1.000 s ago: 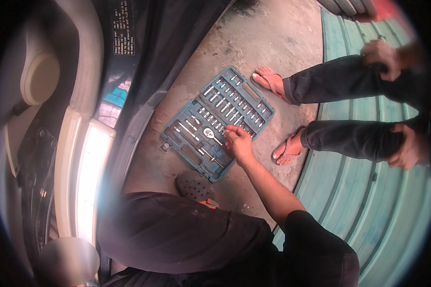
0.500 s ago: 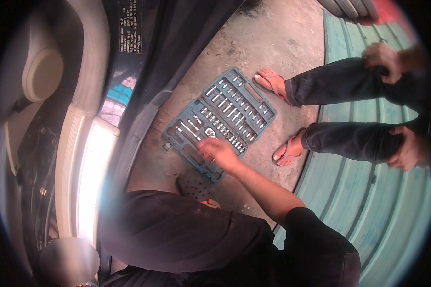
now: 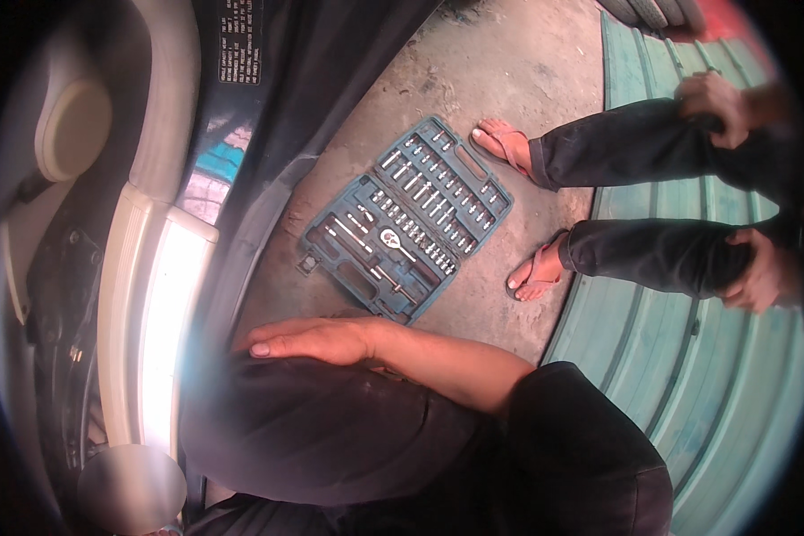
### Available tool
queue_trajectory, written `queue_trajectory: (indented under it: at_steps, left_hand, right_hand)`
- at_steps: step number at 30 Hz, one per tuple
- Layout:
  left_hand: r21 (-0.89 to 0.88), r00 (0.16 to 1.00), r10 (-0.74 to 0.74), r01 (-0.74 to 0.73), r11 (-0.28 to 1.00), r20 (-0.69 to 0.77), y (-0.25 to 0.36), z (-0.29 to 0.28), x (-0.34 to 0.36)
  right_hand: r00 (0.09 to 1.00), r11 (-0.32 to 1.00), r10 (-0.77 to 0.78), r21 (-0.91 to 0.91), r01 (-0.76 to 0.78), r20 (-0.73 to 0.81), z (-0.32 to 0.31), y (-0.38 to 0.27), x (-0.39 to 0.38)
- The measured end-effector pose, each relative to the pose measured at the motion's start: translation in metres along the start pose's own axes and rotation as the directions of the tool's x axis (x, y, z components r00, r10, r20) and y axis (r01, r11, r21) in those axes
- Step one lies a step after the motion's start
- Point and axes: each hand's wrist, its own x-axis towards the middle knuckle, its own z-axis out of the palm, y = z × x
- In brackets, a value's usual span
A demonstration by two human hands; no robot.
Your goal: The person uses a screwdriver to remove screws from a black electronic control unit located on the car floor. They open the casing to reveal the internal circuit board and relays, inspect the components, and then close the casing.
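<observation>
My right hand (image 3: 317,342) lies flat on my dark-clad knee (image 3: 322,420), fingers stretched out together and thumb along the near side. No object shows in it. Just beyond the hand, an open blue-grey socket set case (image 3: 475,170) rests on the ground. Several chrome sockets (image 3: 433,201) sit in rows in it. Its nearer half also holds a ratchet (image 3: 395,243), a long extension bar (image 3: 352,235) and a sliding T-bar (image 3: 395,282). My left hand is out of sight.
On my left, a car's door opening has a pale sill trim (image 3: 161,330) and dark body edge (image 3: 277,196). Across the case, another person's sandalled feet (image 3: 505,147) stand on the concrete floor (image 3: 536,80). Green corrugated sheeting (image 3: 661,357) lies along the right.
My right hand has pulled back from the near part of the socket set case and settled on my knee. The T-bar it covered now shows. The other person stays put.
</observation>
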Motion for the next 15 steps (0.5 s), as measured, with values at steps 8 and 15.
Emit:
queue_trajectory:
  at_steps: [8, 15]
  left_hand:
    - [-0.002, 0.993, 0.008, -0.008, 1.000, 0.121, -0.002, -0.012, 0.004]
    - [-0.056, 0.976, 0.044, -0.032, 0.998, 0.214, -0.001, 0.002, 0.005]
  right_hand:
    - [0.852, 0.851, 0.508, 0.230, -0.473, -0.126, 0.007, 0.006, -0.041]
    - [0.800, 0.793, 0.586, 0.296, -0.533, -0.127, 0.010, 0.028, -0.056]
